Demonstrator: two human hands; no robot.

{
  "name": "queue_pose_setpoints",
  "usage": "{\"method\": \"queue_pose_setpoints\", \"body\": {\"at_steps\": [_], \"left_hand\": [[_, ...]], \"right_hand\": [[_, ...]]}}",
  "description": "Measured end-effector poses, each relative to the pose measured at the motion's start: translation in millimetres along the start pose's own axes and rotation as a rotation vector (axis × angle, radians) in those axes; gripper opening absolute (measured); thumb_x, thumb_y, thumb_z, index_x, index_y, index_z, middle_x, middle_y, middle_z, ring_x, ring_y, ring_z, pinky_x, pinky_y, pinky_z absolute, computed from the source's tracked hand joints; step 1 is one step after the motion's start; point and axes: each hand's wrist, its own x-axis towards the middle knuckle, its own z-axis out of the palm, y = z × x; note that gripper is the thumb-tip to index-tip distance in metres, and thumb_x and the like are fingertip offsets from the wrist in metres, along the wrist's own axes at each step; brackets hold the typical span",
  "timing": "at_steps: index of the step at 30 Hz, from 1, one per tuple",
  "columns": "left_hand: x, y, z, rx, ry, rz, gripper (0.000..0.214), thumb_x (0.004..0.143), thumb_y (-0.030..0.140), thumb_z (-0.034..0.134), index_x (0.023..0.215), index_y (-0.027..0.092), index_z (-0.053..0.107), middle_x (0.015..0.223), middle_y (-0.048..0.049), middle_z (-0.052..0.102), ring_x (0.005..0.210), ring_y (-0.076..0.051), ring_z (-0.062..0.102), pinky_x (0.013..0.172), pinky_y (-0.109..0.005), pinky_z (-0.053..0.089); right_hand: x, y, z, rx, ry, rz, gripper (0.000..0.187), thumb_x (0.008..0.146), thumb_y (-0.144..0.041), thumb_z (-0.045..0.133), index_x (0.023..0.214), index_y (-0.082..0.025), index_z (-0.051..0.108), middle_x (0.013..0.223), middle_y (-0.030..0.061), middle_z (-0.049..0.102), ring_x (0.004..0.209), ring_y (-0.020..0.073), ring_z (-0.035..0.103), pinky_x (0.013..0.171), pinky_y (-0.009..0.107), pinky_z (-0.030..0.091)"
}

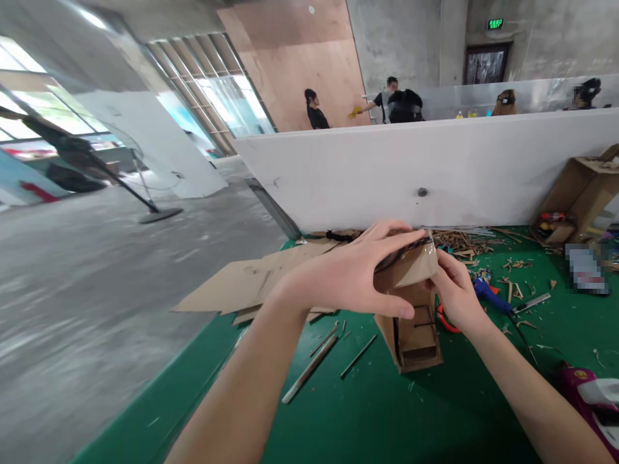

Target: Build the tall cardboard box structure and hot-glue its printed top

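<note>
In the middle of the head view a small brown cardboard box stands on the green table, its open front showing inner cardboard walls. Its upper part, a cardboard flap with clear tape and dark print, tilts above the opening. My left hand reaches over this flap from the left, fingers laid along its top and thumb stretched out below in front of the opening. At the flap's right corner, my right hand grips the cardboard with bent fingers; its fingertips are partly hidden. Close below that hand lies an orange ring-shaped handle.
Flat cardboard sheets lie at left, near cardboard strips. Right are a blue glue gun, a utility knife, scraps, a phone and a purple-white tool. A white partition stands behind; people are beyond it.
</note>
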Motion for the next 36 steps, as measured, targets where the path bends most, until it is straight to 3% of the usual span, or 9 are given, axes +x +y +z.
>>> {"method": "queue_pose_setpoints", "body": {"at_steps": [4, 9, 18, 26, 31, 36], "left_hand": [[-4.5, -10.4, -5.0, -0.057, -0.047, 0.080, 0.105, 0.074, 0.073, 0.071, 0.160, 0.040, 0.021, 0.168, -0.0080, 0.019, 0.142, -0.040, 0.042, 0.098, -0.039, 0.052], [-6.0, -16.0, -5.7, -0.072, -0.049, 0.097, 0.103, 0.074, 0.071, 0.073, 0.159, 0.040, 0.024, 0.165, -0.0070, 0.028, 0.148, -0.041, 0.032, 0.106, -0.045, 0.047], [-13.7, -4.6, -3.7, 0.026, 0.021, 0.007, 0.096, 0.079, 0.071, 0.067, 0.160, 0.043, 0.021, 0.160, -0.0109, 0.032, 0.127, -0.038, 0.049, 0.083, -0.037, 0.051], [-16.3, -5.6, -2.2, 0.135, 0.048, 0.000, 0.090, 0.081, 0.067, 0.067, 0.158, 0.046, 0.024, 0.150, -0.0120, 0.035, 0.118, -0.035, 0.052, 0.083, -0.037, 0.049], [-17.1, -5.8, -0.1, 0.150, 0.064, 0.027, 0.087, 0.080, 0.068, 0.067, 0.156, 0.045, 0.031, 0.148, -0.0122, 0.037, 0.121, -0.036, 0.049, 0.087, -0.041, 0.049], [-17.2, -2.1, 3.4, 0.108, 0.066, 0.031, 0.081, 0.085, 0.061, 0.065, 0.156, 0.041, 0.031, 0.147, -0.0123, 0.038, 0.119, -0.034, 0.051, 0.088, -0.041, 0.049]], "right_hand": [[-0.1, 10.4, -1.8, 0.017, 0.003, 0.023, 0.044, 0.092, -0.063, 0.052, 0.074, -0.023, 0.052, 0.068, -0.0014, 0.048, 0.064, 0.0144, 0.044, 0.059, 0.026, 0.039], [-0.4, 13.9, -2.4, 0.078, -0.015, 0.011, 0.041, 0.091, -0.060, 0.057, 0.073, -0.023, 0.056, 0.069, -0.0006, 0.051, 0.066, 0.0149, 0.046, 0.062, 0.026, 0.041], [-0.6, 5.5, 0.5, 0.213, -0.016, 0.041, 0.036, 0.084, -0.058, 0.068, 0.077, -0.023, 0.066, 0.072, 0.0000, 0.054, 0.067, 0.0154, 0.046, 0.063, 0.028, 0.043], [0.1, 9.5, 0.9, 0.363, 0.011, 0.033, 0.027, 0.078, -0.052, 0.078, 0.086, -0.027, 0.074, 0.067, -0.0010, 0.057, 0.062, 0.0155, 0.046, 0.059, 0.027, 0.039], [0.2, 12.5, -0.2, 0.360, 0.008, 0.053, 0.032, 0.079, -0.053, 0.077, 0.070, -0.024, 0.068, 0.066, 0.0000, 0.056, 0.061, 0.0159, 0.046, 0.056, 0.027, 0.038], [-0.6, 14.8, -1.2, 0.304, -0.006, 0.008, 0.032, 0.085, -0.052, 0.072, 0.072, -0.023, 0.066, 0.070, 0.0000, 0.056, 0.063, 0.0148, 0.045, 0.058, 0.027, 0.037]]}}
